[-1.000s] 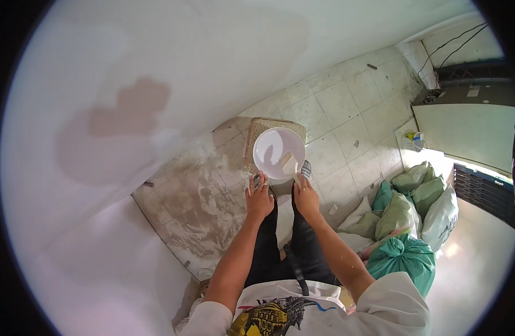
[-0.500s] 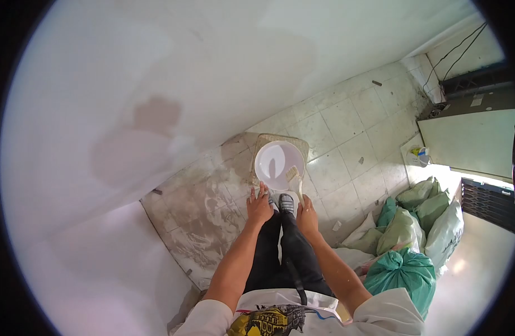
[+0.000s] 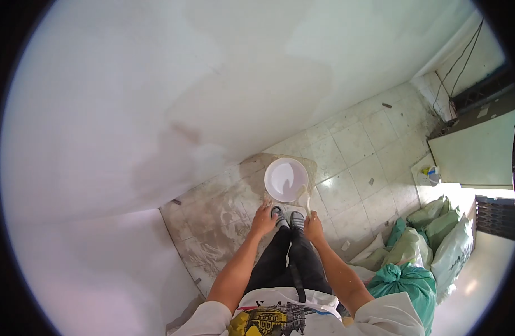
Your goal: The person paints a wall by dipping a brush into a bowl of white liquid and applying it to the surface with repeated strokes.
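1 white basin (image 3: pixel 279 178) | 1 brush (image 3: pixel 307 203) at basin's rim | right hand (image 3: pixel 313 227) gripping brush handle | left hand (image 3: pixel 263 220) loosely open beside basin

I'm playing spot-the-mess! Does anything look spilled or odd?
Yes: pale, streaky smears on the floor, left of the white container. They look odd because the floor on its right is cleaner.

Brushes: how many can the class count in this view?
1: the brush, held in the right grip, overlapping the white basin in view. Others may be hidden, perhaps behind the sacks.
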Demonstrator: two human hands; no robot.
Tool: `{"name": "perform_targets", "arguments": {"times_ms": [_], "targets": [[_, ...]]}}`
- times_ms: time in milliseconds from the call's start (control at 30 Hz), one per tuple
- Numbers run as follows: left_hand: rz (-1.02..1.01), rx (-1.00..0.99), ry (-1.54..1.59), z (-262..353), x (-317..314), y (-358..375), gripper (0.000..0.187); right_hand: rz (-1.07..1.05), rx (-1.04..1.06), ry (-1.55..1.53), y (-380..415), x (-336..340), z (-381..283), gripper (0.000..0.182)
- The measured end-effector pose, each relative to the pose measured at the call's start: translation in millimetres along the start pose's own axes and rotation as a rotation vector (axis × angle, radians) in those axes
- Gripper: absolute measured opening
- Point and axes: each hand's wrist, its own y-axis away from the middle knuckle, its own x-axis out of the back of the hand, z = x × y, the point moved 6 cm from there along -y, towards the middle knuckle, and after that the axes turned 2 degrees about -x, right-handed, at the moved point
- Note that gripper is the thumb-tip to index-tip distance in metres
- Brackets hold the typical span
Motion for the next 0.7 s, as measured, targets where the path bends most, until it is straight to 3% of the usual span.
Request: {"name": "perform_targets", "arguments": {"times_ms": [67, 133, 200, 300, 500, 567, 700], "targets": [[0.124, -0.054, 0.186, 3.5, 17.2, 20.6, 0.056, 0.035, 0.031, -0.017, -2.5, 4.3, 2.1, 0.022], [0.240, 0.051, 0.283, 24.1, 56.7, 58.8, 0.051, 0.074, 0.050, -0.052, -4.3, 9.2, -4.9, 0.020], [0.330, 0.193, 0.499, 29.4, 86.6, 93.4, 0.049, 0.124, 0.088, -0.040, -2.7, 21.0, -30.3, 0.028], [0.460, 0.169, 0.549, 11.6, 111.5, 136.2, 0.045, 0.197, 0.184, -0.064, -3.3, 31.2, -66.0, 0.034], [0.444, 0.128, 0.458, 8.0, 181.5, 198.9, 0.042, 0.137, 0.298, -0.315, -33.4, 3.6, -212.3, 0.038], [0.435, 0.145, 0.416, 0.0, 199.9, 214.7, 0.041, 0.256, 0.428, -0.446, -41.9, -0.5, -280.8, 0.039], [0.361, 0.150, 0.398, -31.0, 218.6, 232.4, 0.038, 0.198, 0.420, -0.511, -73.7, -23.6, -374.4, 0.039]]}}
